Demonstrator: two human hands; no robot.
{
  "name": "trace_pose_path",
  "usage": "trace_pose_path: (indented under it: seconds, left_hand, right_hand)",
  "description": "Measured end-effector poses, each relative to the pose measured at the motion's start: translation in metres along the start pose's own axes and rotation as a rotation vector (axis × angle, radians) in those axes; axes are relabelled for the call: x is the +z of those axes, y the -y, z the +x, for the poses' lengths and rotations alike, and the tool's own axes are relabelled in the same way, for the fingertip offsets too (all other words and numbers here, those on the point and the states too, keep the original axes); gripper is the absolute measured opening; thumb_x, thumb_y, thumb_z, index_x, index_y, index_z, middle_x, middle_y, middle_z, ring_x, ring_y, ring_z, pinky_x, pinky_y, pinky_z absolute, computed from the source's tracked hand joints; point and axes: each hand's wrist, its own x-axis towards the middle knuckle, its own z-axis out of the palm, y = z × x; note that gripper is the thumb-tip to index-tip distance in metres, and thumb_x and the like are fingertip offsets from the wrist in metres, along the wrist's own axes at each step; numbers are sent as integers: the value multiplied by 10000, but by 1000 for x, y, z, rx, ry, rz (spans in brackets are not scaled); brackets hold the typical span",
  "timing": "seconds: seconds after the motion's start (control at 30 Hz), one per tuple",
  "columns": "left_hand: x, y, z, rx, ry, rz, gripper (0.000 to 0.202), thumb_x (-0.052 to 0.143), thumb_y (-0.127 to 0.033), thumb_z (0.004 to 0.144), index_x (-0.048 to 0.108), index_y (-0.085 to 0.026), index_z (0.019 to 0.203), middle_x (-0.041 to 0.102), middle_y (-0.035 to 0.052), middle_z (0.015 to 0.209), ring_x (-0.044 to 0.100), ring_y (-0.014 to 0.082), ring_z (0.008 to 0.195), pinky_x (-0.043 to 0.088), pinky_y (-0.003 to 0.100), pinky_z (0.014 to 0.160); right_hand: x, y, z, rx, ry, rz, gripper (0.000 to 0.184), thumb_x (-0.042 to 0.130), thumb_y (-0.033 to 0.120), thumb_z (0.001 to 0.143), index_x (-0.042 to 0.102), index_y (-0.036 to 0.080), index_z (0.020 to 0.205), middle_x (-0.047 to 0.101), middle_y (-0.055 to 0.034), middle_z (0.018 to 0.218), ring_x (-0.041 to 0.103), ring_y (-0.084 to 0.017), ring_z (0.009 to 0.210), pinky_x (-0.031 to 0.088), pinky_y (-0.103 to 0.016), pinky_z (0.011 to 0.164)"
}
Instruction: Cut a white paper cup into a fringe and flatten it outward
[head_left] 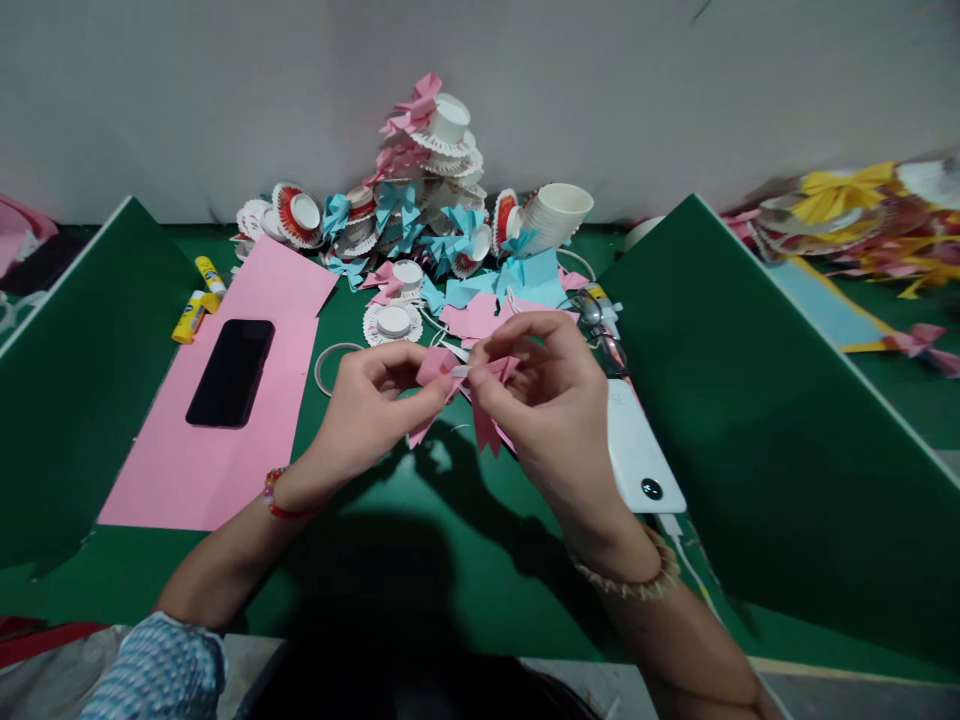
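Observation:
Both hands meet over the green table (420, 560) around a pink paper bow (487, 425). My left hand (375, 400) pinches the bow's left loop. My right hand (540, 390) pinches its middle, and a small white strip shows between the fingertips. The bow's pointed tails hang below my fingers. Behind the hands lies a pile of finished paper-cup hats with pink and blue bows (420, 190), heaped against the wall.
A pink paper sheet (225, 440) with a black phone (231, 372) on it lies at left, beside yellow glue sticks (196, 303). A white device (637, 450) sits under my right wrist. Green dividers (787, 420) stand on both sides. Yellow bows (847, 200) lie beyond the right one.

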Motion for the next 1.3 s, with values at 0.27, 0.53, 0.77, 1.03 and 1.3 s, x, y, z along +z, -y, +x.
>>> trace_pose_path:
  seconds: [0.27,0.53,0.77,1.03,1.3]
  left_hand:
    - [0,-5,-3,-8,-49,7,126,692,-93,621,582,-149,595,599,-27,582,481,46,446,418,167,417]
    - [0,-8,-7,69,-99,184,68,629,-67,631,618,-134,625,607,-16,592,551,82,561,465,189,522]
    - [1,-4,-12,214,-141,387,61,616,-86,650,618,-147,659,601,-10,602,536,94,577,455,204,530]
    - [0,-7,-16,280,-136,465,58,599,-120,692,595,-141,639,604,-6,613,528,87,579,449,207,568]
    - [0,-10,-13,246,-141,421,38,616,-136,666,606,-146,631,614,-2,603,534,94,566,440,208,540]
  right_hand:
    - [-5,1,1,-437,5,-462,108,655,142,800,633,244,828,633,-67,959,606,-233,943,502,-392,766]
    - [-14,-2,3,-882,101,-863,192,620,118,839,684,298,856,751,18,895,660,-207,854,411,-430,812]
    - [-16,-3,3,-768,200,-845,131,604,188,856,666,297,817,756,37,910,682,-213,853,394,-453,821]
    - [-13,-3,5,-814,150,-741,139,631,140,825,636,277,844,760,25,852,699,-201,775,400,-414,785]
    - [-6,3,3,-603,156,-541,148,590,93,824,613,235,793,739,-23,777,685,-202,754,457,-387,749]
